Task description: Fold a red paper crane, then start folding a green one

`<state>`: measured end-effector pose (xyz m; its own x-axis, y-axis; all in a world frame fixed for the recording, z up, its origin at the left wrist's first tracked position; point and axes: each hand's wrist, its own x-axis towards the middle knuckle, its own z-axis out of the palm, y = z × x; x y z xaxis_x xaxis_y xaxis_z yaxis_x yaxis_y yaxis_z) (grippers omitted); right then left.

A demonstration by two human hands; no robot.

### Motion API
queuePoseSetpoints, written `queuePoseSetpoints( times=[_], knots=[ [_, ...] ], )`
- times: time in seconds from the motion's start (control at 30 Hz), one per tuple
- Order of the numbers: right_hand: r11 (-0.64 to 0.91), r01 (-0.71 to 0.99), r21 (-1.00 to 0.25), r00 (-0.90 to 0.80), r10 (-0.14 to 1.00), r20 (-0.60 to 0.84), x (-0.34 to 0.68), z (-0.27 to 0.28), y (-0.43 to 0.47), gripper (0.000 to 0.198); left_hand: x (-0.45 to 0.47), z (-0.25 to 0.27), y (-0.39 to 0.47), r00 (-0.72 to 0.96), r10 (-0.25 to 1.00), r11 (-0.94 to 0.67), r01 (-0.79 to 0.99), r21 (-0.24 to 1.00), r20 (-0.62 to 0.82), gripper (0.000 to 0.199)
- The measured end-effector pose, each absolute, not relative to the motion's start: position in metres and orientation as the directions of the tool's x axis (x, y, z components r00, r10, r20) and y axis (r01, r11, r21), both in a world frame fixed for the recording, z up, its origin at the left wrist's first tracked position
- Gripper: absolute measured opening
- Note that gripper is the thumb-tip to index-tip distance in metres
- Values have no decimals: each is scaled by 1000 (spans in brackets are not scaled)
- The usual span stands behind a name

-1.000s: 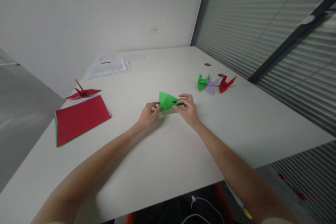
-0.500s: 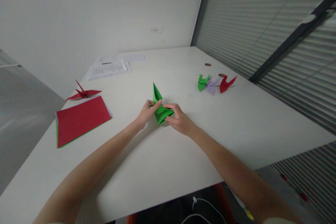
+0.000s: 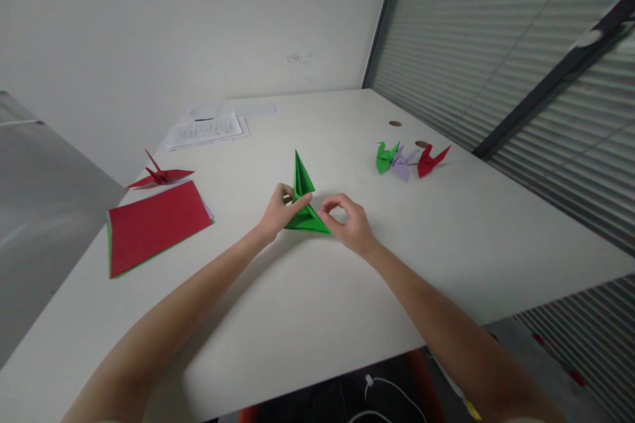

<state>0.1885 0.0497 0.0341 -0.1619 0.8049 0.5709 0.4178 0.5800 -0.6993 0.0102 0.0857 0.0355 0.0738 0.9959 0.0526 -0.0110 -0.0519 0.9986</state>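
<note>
A partly folded piece of green origami paper point(image 3: 306, 219) is held just above the white table in the middle of the view. Its upper part stands up as a narrow point with an open fold, and a wide flap spreads out below. My left hand point(image 3: 280, 210) is closed on its left side, thumb across the middle crease and fingers behind. At the right edge, my right hand point(image 3: 350, 221) has thumb and forefinger pinched together on or right against the paper; the exact contact is hard to see.
On the left, a red paper crane point(image 3: 159, 176) stands behind a stack of coloured paper point(image 3: 159, 225) with a red top sheet. Green point(image 3: 385, 158), lilac point(image 3: 403, 164) and red point(image 3: 430, 162) folded cranes sit at right. Printed sheets point(image 3: 208, 130) lie at the back.
The lower flap has been spread out wider and flatter. My right hand has shifted slightly right, its fingers now rounded in a pinch. My left hand keeps its hold.
</note>
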Motion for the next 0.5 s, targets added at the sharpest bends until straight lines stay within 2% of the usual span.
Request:
queuePoseSetpoints(
  times=[0.2, 0.37, 0.5],
  knots=[
    [412, 260, -873, -147, 911, 385, 190, 26, 62, 28, 13, 38, 79, 158, 985, -57, -39, 998, 62, 56],
    [341, 195, -920, -205, 931, 302, 189, 22, 66, 26, 12, 38, 78, 197, 980, -38, -16, 999, 40, 54],
    [320, 173, -931, -194, 938, 287, 191, 22, 67, 21, 9, 37, 79, 216, 976, -40, -3, 999, 40, 51]
  ],
)
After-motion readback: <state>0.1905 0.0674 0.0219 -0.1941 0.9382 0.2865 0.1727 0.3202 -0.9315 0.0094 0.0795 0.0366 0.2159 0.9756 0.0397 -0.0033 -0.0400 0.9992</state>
